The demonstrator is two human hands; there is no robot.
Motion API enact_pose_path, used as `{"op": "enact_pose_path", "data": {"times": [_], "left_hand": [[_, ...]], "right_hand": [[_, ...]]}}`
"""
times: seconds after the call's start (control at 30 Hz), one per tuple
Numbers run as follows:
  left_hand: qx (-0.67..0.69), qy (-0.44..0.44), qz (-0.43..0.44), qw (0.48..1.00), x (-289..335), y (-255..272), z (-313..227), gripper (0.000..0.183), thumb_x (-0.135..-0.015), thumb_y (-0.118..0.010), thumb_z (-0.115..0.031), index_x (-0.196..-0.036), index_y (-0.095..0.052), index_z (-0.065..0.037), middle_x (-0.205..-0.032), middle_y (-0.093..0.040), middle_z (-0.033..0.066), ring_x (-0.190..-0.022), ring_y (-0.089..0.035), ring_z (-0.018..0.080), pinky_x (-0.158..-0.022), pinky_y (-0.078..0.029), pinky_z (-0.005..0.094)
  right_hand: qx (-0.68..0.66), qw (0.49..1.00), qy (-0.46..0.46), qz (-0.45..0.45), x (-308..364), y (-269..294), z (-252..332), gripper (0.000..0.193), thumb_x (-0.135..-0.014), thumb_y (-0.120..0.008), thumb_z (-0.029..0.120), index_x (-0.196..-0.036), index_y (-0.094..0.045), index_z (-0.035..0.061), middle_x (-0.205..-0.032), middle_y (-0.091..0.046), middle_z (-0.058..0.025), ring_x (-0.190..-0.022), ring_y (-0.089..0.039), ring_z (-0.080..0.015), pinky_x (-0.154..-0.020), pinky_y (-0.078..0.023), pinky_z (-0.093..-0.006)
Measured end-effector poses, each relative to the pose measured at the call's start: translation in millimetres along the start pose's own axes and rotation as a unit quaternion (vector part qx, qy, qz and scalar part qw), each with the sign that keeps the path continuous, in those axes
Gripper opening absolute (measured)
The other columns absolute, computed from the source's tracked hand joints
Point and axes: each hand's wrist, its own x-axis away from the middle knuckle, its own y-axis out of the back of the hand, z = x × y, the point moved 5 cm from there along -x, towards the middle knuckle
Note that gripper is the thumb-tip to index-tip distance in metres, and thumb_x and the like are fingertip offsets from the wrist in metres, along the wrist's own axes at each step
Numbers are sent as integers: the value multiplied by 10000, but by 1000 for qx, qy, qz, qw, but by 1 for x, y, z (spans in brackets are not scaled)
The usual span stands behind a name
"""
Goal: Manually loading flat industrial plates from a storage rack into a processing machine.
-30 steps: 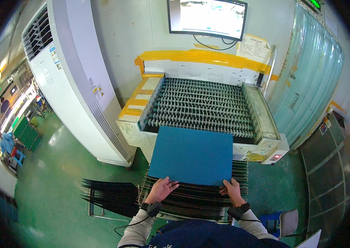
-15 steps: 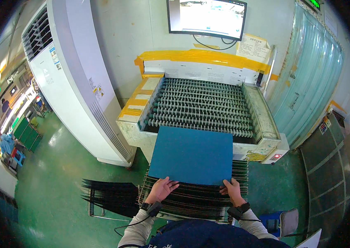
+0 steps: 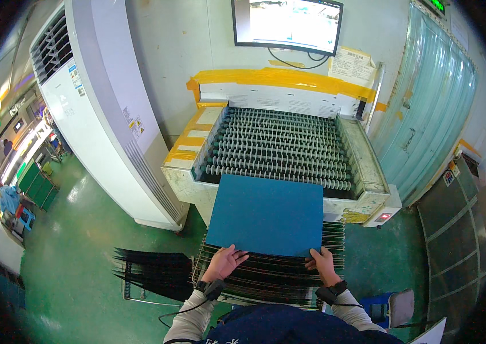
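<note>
A flat blue panel [image 3: 266,215] is stretched out in front of me. My left hand [image 3: 227,264] grips its near edge by the left corner, thumb on top and fingers partly hidden below. At the right corner, my right hand [image 3: 324,266] pinches the same edge. The panel's far edge overlaps the front end of a roller conveyor [image 3: 282,143], whose rows of pale discs run between two side walls; contact there cannot be made out. Under the panel and my hands stands a rack holding several thin dark panels [image 3: 277,278] in rows.
More dark sheets [image 3: 154,272] fan out of a rack on the left. A tall white air conditioner [image 3: 111,114] stands left of the conveyor. A monitor [image 3: 289,26] hangs on the wall, beside a plastic strip curtain [image 3: 426,109]. A chair [image 3: 400,308] is at my lower right.
</note>
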Motion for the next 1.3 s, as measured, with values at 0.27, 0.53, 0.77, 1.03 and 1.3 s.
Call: {"op": "enact_pose_path", "data": {"times": [0.27, 0.53, 0.77, 1.03, 1.3], "left_hand": [[1, 3, -12, 1000, 1, -1, 0, 161, -1003, -526, -98, -1149, -564, -41, -1200, -621, 156, -1134, -599, 374, -1020, -477, 549], [13, 4, -2, 1000, -1, 4, 1, 159, -1005, -524, -106, -1139, -573, -34, -1183, -631, 168, -1129, -599, 372, -1018, -478, 548], [-3, -1, -3, 1000, 1, -2, 0, 182, -1009, -513, -105, -1165, -568, -29, -1193, -627, 171, -1132, -597, 363, -1017, -478, 540], [-9, -2, -10, 1000, 1, 1, 1, 197, -1016, -507, -119, -1177, -561, -20, -1205, -621, 171, -1132, -595, 357, -1023, -470, 539], [-9, -1, -3, 1000, 2, -2, 0, 202, -1012, -513, -123, -1184, -552, -24, -1221, -614, 171, -1143, -588, 357, -1036, -455, 542]], "right_hand": [[-2, 1000, 1, -2, 1, -2, 2, 234, -978, -588, 231, -1074, -571, 19, -810, -675, -137, -556, -664, -211, -482, -541, -310], [1, 1000, 9, -1, -1, 0, 0, 246, -974, -596, 233, -1093, -577, 19, -809, -675, -132, -557, -665, -210, -480, -545, -313], [0, 1000, 5, -1, 1, 0, -1, 271, -975, -599, 243, -1127, -579, 20, -823, -674, -135, -567, -664, -205, -499, -545, -306], [3, 1000, 0, -1, -3, 2, -5, 275, -978, -592, 231, -1148, -574, 15, -835, -674, -142, -569, -665, -206, -497, -545, -310], [-1, 1000, 3, -1, 1, 0, 0, 257, -977, -593, 230, -1116, -575, 14, -822, -667, -135, -572, -662, -203, -500, -542, -315]]}}
